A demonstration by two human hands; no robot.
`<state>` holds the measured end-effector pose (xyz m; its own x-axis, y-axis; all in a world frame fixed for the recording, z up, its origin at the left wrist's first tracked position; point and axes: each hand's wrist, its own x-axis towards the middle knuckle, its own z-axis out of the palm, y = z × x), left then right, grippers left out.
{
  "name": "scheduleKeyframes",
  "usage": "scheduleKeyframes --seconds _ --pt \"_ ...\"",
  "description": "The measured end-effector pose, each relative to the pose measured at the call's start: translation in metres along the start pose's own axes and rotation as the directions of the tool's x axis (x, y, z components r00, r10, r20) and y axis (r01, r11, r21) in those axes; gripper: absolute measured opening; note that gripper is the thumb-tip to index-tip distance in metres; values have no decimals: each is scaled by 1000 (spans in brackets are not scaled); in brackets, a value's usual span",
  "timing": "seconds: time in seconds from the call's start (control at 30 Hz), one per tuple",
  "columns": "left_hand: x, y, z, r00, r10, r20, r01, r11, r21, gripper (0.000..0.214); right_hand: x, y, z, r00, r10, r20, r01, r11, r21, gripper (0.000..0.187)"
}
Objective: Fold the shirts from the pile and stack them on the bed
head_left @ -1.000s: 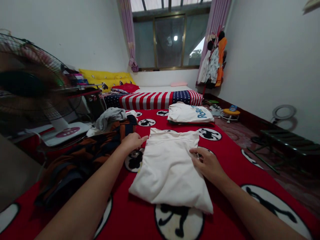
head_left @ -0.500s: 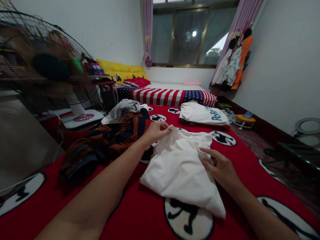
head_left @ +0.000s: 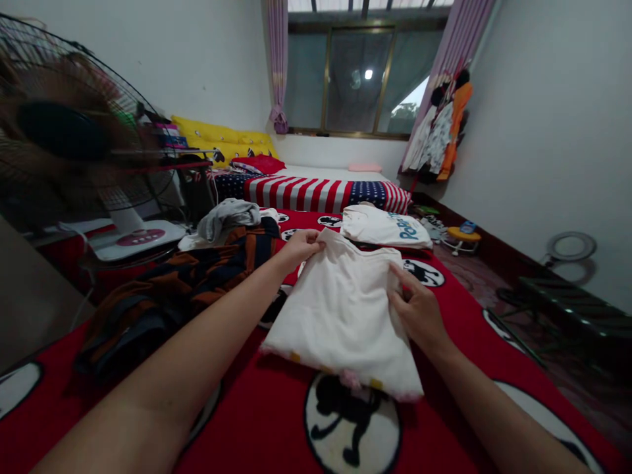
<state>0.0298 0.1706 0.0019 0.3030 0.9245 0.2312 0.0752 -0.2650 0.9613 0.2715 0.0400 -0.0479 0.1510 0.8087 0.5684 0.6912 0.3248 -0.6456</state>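
Note:
A white shirt (head_left: 340, 309), folded into a rough rectangle, lies in front of me on the red patterned blanket (head_left: 237, 421). Pink and yellow decoration shows along its near edge. My left hand (head_left: 302, 249) pinches its far left corner between thumb and fingers. At the far right side my right hand (head_left: 417, 306) grips the cloth near the collar; some of its fingertips are hidden behind the fabric. Both hands are closed on the same shirt.
Left of the shirt lies a heap of orange and navy striped clothing (head_left: 197, 276) with a grey garment (head_left: 230, 217) behind it. Beyond is a stack topped by a white printed shirt (head_left: 375, 224). A fan (head_left: 64, 131) stands left, and a yellow-topped stool (head_left: 463, 234) right.
My right hand has shifted to the shirt's upper right edge and closed on it. The cloth is straighter, and the pink and yellow near edge now shows. The view has turned slightly right.

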Motion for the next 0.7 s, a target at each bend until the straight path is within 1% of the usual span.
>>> scheduleKeyframes --seconds 0.03,0.1,0.17,0.23,0.33,0.43,0.47,0.53,0.6,0.63,0.7 --pt "7 -1 3 999 -12 -46 15 999 49 22 6 6 2 1000 24 3 -24 999 -22 61" --pt "15 -8 9 988 -60 -144 81 986 143 23 16 21 7 992 118 47 -116 992 -41 68" --pt "17 -20 12 971 -102 -215 144 971 190 31 19 35 11 971 217 100 -217 976 -12 69" --pt "14 -33 12 959 -129 -253 183 962 203 44 17 44 12 956 263 133 -271 962 41 64" --pt "6 -43 9 955 -137 -265 197 956 216 56 10 45 11 960 260 103 -270 958 96 57" --pt "-2 -42 7 966 -117 -230 173 955 240 59 7 38 10 961 270 62 -275 957 97 53" --pt "-4 -40 7 972 -97 -213 155 949 274 56 8 36 10 960 275 59 -280 956 91 51" --pt "-6 -38 7 981 -44 -189 112 925 364 41 10 33 11 965 259 39 -262 962 78 46" --pt "-7 -39 6 980 15 -196 76 889 452 28 13 33 12 981 192 1 -192 980 49 43" --pt "-7 -40 5 977 38 -210 70 873 483 26 14 34 13 988 154 -10 -154 988 19 42" --pt "-7 -42 3 971 62 -232 72 848 526 28 16 33 12 994 113 10 -112 991 -72 40"
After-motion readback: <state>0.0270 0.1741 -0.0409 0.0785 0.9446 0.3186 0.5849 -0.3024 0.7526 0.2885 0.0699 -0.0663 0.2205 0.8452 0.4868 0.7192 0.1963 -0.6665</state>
